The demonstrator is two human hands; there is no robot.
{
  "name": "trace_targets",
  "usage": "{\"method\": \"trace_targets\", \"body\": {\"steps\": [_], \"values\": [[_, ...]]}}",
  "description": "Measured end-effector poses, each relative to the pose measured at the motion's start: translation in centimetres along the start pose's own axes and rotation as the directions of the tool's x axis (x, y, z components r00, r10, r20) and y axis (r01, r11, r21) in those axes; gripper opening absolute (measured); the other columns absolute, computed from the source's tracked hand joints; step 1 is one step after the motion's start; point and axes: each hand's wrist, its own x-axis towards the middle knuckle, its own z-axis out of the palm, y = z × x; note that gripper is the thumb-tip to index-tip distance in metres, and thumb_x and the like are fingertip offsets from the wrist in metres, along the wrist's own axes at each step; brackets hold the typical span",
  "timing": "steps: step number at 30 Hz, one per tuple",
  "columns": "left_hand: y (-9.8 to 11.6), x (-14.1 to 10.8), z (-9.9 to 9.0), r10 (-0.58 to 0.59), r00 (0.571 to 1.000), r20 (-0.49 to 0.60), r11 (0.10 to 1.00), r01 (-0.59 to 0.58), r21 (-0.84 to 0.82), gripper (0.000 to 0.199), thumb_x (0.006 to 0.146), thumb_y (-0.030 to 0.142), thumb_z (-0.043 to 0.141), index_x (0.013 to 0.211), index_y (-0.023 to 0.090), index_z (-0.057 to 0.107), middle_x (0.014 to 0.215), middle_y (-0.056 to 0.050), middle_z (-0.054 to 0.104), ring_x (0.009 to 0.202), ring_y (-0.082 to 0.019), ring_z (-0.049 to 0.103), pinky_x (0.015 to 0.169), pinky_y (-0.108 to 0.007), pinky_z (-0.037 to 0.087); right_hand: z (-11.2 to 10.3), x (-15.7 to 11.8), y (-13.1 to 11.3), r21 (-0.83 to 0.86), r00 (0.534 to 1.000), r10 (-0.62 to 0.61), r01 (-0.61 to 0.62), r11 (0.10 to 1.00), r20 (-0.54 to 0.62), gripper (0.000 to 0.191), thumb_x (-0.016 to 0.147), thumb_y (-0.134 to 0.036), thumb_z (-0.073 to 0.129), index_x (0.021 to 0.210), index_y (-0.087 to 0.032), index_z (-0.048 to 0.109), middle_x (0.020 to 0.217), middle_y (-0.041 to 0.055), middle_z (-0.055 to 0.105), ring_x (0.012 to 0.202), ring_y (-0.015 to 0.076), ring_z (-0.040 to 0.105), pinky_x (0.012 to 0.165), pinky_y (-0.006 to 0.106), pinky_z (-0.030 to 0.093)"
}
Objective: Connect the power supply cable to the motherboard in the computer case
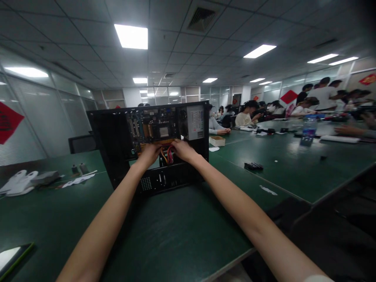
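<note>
One black metal computer case [114,131], one open pale box [217,143], one flat green-edged device [14,257] and the wearer's two bare hands [149,154] [183,150] are counted.

From here I make this an open-plan office: glass partition [35,113] at nine o'clock, ceiling light panel [131,37] at eleven, air vent [202,18] at twelve, people [248,118] seated along a green table [293,152] toward three.

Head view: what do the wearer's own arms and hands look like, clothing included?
The left hand and right hand wear no gloves; no watch or bracelet shows. The left arm is bare as far as seen; the right arm shows a whitish sleeve edge at the bottom.
</note>
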Motion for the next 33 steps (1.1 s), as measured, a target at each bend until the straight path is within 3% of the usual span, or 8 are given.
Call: {"method": "trace_targets", "body": {"steps": [4,13,19,33], "values": [[-1.0,0.1,1.2,-0.071,0.98,0.188,0.993,0.051,0.11,0.032,0.097,0.015,0.052,0.11,0.015,0.081,0.113,-0.014,0.079,0.111,-0.029,0.073,0.098,-0.035,0.055,1.0,0.1,1.0,0.009,0.995,0.035,-0.036,0.999,0.096,0.026,0.096,-0.017,0.061,0.116,-0.01,0.075,0.12,0.018,0.073,0.115,0.0262,0.068,0.094,0.029,0.049],[-0.1,1.4,0.7,-0.116,0.944,0.309,0.973,0.046,0.225,0.03,0.093,0.013,0.053,0.103,0.016,0.082,0.107,-0.017,0.079,0.103,-0.027,0.075,0.09,-0.031,0.055,1.0,0.0,0.8,0.035,0.987,0.041,-0.047,0.998,0.154,0.028,0.094,-0.021,0.063,0.117,-0.012,0.077,0.115,0.0166,0.077,0.11,0.0268,0.071,0.089,0.027,0.05],[0.8,1.2,0.4,-0.168,0.93,0.328,0.951,0.066,0.301,0.032,0.097,0.018,0.05,0.108,0.012,0.079,0.111,-0.023,0.077,0.106,-0.03,0.075,0.092,-0.035,0.055,1.2,0.0,0.9,0.052,0.987,0.042,-0.051,0.997,0.158,0.029,0.094,-0.021,0.064,0.118,-0.013,0.078,0.117,0.0163,0.077,0.112,0.0261,0.071,0.09,0.026,0.05],[2.0,0.9,1.1,-0.199,0.926,0.321,0.937,0.083,0.34,0.033,0.094,0.008,0.049,0.113,0.003,0.076,0.109,-0.031,0.074,0.112,-0.039,0.072,0.095,-0.044,0.057,1.6,0.0,1.0,0.043,0.982,0.046,-0.055,0.998,0.182,0.029,0.092,-0.02,0.065,0.116,-0.013,0.079,0.113,0.0146,0.078,0.106,0.0237,0.072,0.085,0.024,0.049]]}}
